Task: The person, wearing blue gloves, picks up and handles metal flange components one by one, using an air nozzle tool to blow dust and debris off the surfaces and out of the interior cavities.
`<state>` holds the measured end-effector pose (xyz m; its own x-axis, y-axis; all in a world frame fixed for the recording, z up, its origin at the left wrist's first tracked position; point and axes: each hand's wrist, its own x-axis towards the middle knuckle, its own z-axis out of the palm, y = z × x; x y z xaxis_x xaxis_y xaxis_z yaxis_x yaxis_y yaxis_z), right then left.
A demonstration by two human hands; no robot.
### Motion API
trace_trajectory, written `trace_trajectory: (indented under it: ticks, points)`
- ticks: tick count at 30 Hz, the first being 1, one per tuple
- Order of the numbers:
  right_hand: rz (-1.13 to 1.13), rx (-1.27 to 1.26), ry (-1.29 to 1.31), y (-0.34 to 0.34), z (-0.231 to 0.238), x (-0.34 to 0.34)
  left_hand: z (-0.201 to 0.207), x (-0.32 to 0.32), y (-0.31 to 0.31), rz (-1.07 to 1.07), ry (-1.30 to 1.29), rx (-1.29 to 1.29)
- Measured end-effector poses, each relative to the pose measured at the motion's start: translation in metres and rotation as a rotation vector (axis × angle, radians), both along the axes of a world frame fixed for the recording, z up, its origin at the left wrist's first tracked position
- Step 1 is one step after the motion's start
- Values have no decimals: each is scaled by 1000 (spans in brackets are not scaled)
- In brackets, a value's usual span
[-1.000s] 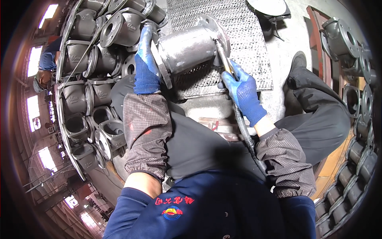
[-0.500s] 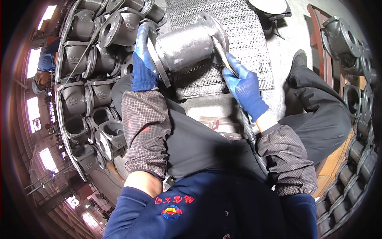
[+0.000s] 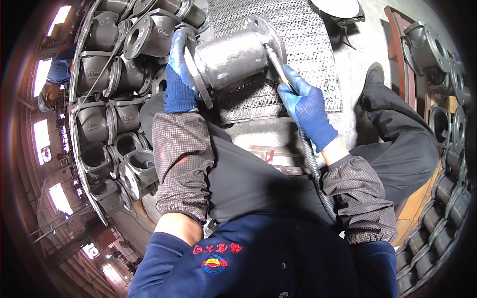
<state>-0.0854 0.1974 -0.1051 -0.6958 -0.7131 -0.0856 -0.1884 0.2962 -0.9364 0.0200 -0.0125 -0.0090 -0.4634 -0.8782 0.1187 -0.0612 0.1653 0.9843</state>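
A grey metal flanged pipe casting (image 3: 231, 57) lies on its side on a textured metal mat (image 3: 303, 44). My left hand (image 3: 180, 74), in a blue and white glove, is closed round the casting's left flange; part of the fingers is hidden behind it. My right hand (image 3: 305, 107), gloved in blue, grips a slim pen-like hand tool (image 3: 275, 60). The tool's tip touches or nearly touches the inner side of the right flange, where it meets the barrel. From the tool's rear a grey corrugated hose (image 3: 314, 171) runs down past my right forearm.
Several similar castings (image 3: 94, 69) are stacked in a rack at the left. More castings (image 3: 432, 47) stand along the right edge beside a reddish-brown metal frame (image 3: 401, 54). A round-topped stool (image 3: 338, 7) is beyond the mat. Another person (image 3: 57, 79) is at the far left.
The tool's tip and my right hand have shifted very slightly along the right flange. The casting and my left hand stay in place.
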Motion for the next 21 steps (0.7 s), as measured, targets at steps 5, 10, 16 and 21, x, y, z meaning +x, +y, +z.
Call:
trace_trajectory:
  ticks: [5,10,16,21]
  points:
    - [3,-32,-589,-1,45,1,-5,5,-5,-1,111,182]
    - [2,-149,-736,-11,53,-8,-10,0,-3,33,219,325]
    - [-30,33,-689,15,34,18,-12,5,-12,35,189,303]
    - [-29,-39,-709,3,45,12,-15,8,-12,82,149,248]
